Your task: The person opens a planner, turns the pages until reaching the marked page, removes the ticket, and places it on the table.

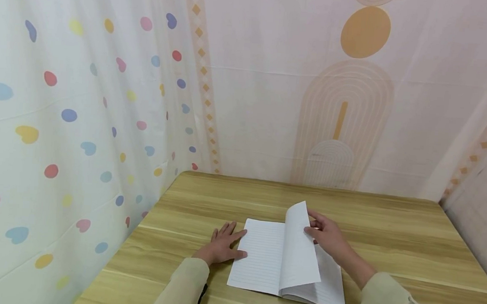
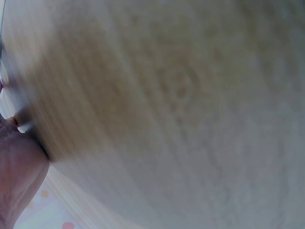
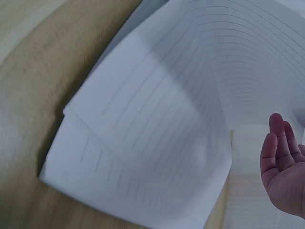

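Note:
An open notebook [image 1: 257, 256] with ruled white pages lies on the wooden table. Spread out at its left edge, my left hand [image 1: 220, 245] has its thumb and a finger touching the left page, the others on the tabletop. My right hand [image 1: 327, 232] pinches a raised page [image 1: 302, 250] near its outer edge, thumb on the near face. That page stands curved above the right half of the notebook. In the right wrist view, ruled lines show on the page underside and the pages beneath [image 3: 143, 105]. The left wrist view holds mostly blurred wood and part of the left hand [image 2: 21, 167].
The wooden table [image 1: 411, 244] extends around the notebook. A dotted curtain [image 1: 80, 126] hangs along the left side, and a patterned curtain [image 1: 255, 101] stands behind the far edge. Dark items sit at both sleeves' undersides.

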### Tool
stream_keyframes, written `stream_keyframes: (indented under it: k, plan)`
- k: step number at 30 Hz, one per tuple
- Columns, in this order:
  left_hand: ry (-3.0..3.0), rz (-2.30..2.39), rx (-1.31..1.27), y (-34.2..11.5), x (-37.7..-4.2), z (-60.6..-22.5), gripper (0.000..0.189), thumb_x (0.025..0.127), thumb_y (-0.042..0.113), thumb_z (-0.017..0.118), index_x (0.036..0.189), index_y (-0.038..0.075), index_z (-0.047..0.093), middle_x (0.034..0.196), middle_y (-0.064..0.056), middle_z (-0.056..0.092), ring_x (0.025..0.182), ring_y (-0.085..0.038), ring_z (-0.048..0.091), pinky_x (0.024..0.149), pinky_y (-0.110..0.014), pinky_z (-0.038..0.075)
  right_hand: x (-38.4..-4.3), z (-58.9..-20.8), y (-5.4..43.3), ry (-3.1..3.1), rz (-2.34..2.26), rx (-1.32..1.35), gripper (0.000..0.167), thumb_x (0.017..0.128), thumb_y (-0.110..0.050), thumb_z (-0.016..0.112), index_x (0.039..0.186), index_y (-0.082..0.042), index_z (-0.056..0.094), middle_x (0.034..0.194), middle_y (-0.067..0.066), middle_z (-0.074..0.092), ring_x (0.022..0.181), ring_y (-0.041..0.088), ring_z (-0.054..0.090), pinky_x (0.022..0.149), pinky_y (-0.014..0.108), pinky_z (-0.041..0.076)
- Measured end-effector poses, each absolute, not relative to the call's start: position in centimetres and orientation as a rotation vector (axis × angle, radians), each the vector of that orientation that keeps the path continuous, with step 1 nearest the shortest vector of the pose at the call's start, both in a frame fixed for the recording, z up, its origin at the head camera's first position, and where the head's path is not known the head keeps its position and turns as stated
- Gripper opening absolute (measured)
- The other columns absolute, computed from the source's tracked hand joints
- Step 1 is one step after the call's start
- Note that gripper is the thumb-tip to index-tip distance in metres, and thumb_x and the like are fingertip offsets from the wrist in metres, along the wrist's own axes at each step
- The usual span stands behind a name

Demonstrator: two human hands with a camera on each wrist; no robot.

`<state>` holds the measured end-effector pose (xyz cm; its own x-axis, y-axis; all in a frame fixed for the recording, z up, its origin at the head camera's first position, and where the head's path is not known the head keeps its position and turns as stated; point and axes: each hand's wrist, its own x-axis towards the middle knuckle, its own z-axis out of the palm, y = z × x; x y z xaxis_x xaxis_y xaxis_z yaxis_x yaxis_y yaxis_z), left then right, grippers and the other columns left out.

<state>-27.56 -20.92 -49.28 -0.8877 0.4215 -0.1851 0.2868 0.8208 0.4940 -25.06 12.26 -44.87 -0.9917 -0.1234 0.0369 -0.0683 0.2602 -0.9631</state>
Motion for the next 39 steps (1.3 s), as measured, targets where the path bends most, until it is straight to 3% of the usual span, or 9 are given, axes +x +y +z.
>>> stream_keyframes:
  k: [7,13,19,24,30,33,35,39]
  plan:
    - [2.713,0.678,0.54,-20.9,-27.5,-49.3,0.074,0.093,0.044,0.067,0.154,0.014,0.039,0.163,-0.022,0.01,0.15,-0.042,0.002,0.115,-0.062,-0.002,-24.6,-45.4,10.8,2.394,-1.897,-0.321,0.055,0.098,-0.007,0.062,0.147,0.008,0.04,0.121,0.024,0.062,0.101,0.025,0.062,0.074,0.032,0.055]
    - [2.719,0.678,0.544,-20.9,-27.6,-49.3,0.074,0.093,0.045,0.068,0.154,0.014,0.039,0.163,-0.023,0.011,0.149,-0.042,0.002,0.115,-0.062,-0.002,-24.3,-46.1,10.1,2.429,-1.77,-0.594,0.057,0.103,-0.02,0.056,0.15,0.006,0.036,0.131,0.026,0.058,0.121,0.037,0.057,0.094,0.04,0.051]
    - [2.72,0.669,0.538,-20.8,-27.6,-49.3,0.075,0.093,0.044,0.068,0.154,0.012,0.038,0.163,-0.023,0.011,0.149,-0.042,0.003,0.116,-0.062,-0.002,-23.7,-47.5,9.9,2.736,-1.197,-0.902,0.058,0.1,-0.034,0.06,0.146,-0.002,0.048,0.137,0.02,0.057,0.129,0.04,0.05,0.104,0.058,0.038]
    - [2.73,0.67,0.545,-20.9,-27.7,-49.4,0.068,0.094,0.028,0.066,0.154,0.01,0.038,0.162,-0.023,0.013,0.149,-0.042,0.004,0.116,-0.061,-0.001,-23.1,-48.5,9.9,2.885,-0.572,-1.116,0.06,0.093,-0.046,0.065,0.14,-0.009,0.057,0.143,0.021,0.051,0.136,0.043,0.04,0.108,0.067,0.026]
    - [2.751,0.734,0.526,-20.9,-28.1,-49.7,0.051,0.107,0.029,0.042,0.152,0.005,0.039,0.162,-0.022,0.017,0.149,-0.043,0.007,0.115,-0.063,0.0,-22.7,-48.7,9.9,2.881,-0.413,-1.143,0.055,0.092,-0.049,0.065,0.135,-0.014,0.063,0.145,0.022,0.048,0.138,0.043,0.038,0.108,0.067,0.025]
    - [2.746,0.772,0.501,-20.8,-28.1,-49.8,0.055,0.109,0.036,0.031,0.153,0.004,0.037,0.162,-0.022,0.018,0.149,-0.042,0.007,0.115,-0.063,0.0,-22.7,-48.7,9.9,2.864,-0.43,-1.126,0.056,0.092,-0.049,0.065,0.136,-0.014,0.062,0.146,0.022,0.046,0.138,0.044,0.037,0.109,0.067,0.025]
    - [2.742,0.765,0.49,-20.8,-28.1,-49.7,0.062,0.107,0.044,0.036,0.155,0.004,0.033,0.162,-0.021,0.018,0.149,-0.041,0.007,0.115,-0.063,0.0,-22.7,-48.8,9.9,2.855,-0.446,-1.121,0.056,0.092,-0.048,0.066,0.136,-0.014,0.062,0.147,0.023,0.045,0.138,0.044,0.037,0.108,0.067,0.026]
    - [2.74,0.698,0.502,-20.8,-27.9,-49.5,0.084,0.094,0.051,0.062,0.157,0.006,0.027,0.162,-0.021,0.015,0.149,-0.041,0.006,0.116,-0.062,0.001,-22.8,-48.9,10.0,2.844,-0.474,-1.118,0.056,0.092,-0.047,0.066,0.136,-0.013,0.061,0.147,0.023,0.045,0.138,0.045,0.037,0.108,0.066,0.029]
